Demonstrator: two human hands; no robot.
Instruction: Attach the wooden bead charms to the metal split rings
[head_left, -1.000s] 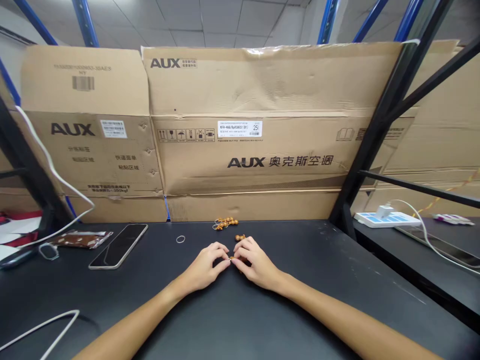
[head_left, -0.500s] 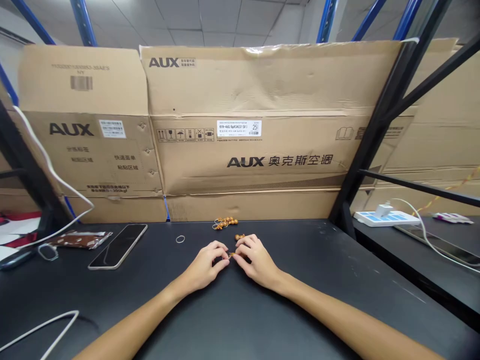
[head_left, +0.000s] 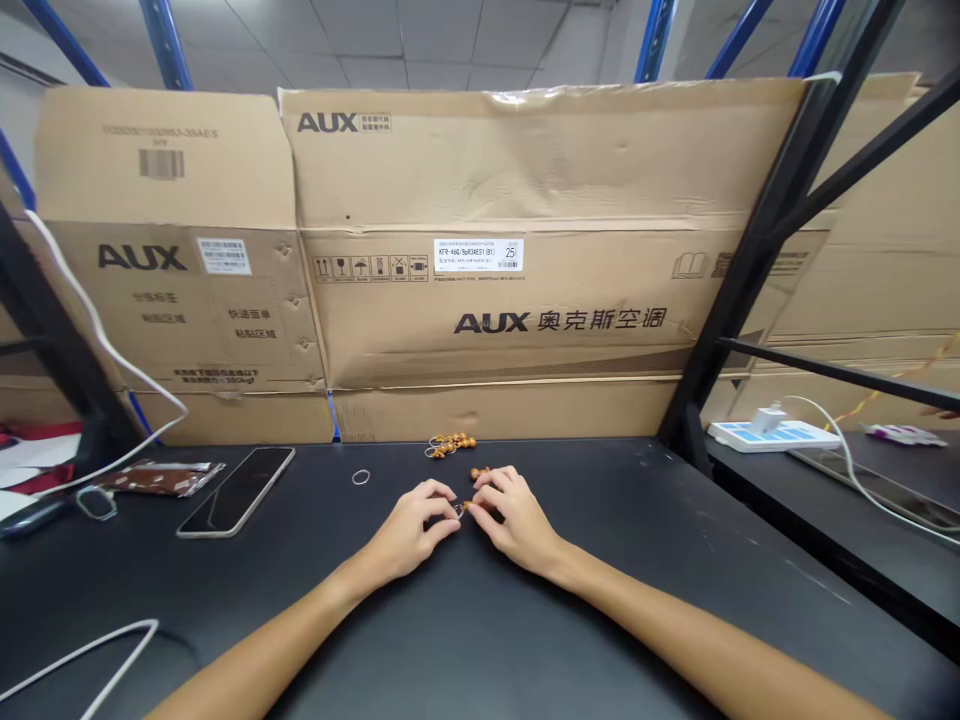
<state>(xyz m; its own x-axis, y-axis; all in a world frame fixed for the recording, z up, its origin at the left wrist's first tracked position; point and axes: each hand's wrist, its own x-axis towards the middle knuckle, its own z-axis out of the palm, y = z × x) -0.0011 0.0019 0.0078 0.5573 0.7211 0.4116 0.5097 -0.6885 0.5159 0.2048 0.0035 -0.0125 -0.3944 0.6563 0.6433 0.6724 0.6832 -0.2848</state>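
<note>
My left hand [head_left: 414, 527] is closed in a pinch on a small metal key ring [head_left: 460, 511], just above the black table. Facing it, my right hand [head_left: 520, 522] pinches a small orange-brown beaded charm [head_left: 466, 505], mostly hidden by the fingers. The fingertips of both hands almost meet, and the ring lies against the charm's end; whether they are joined I cannot tell. Just beyond my right fingers show some brown beads [head_left: 478, 473]. Farther back lies a cluster of beaded charms [head_left: 455, 443] with metal rings. A loose key ring [head_left: 361, 478] rests flat, left of my hands.
A phone [head_left: 238, 492] and a brown packet [head_left: 166, 478] lie on the left of the black table [head_left: 480, 640]. White cables [head_left: 112, 635] run along that side. Cardboard panels [head_left: 495, 330] stand behind. At right, beyond a black frame post, sits a power strip [head_left: 772, 437].
The metal ring between my fingertips now shows more clearly, turned more face-on. Both hands have stayed nearly in place, with only slight finger movement.
</note>
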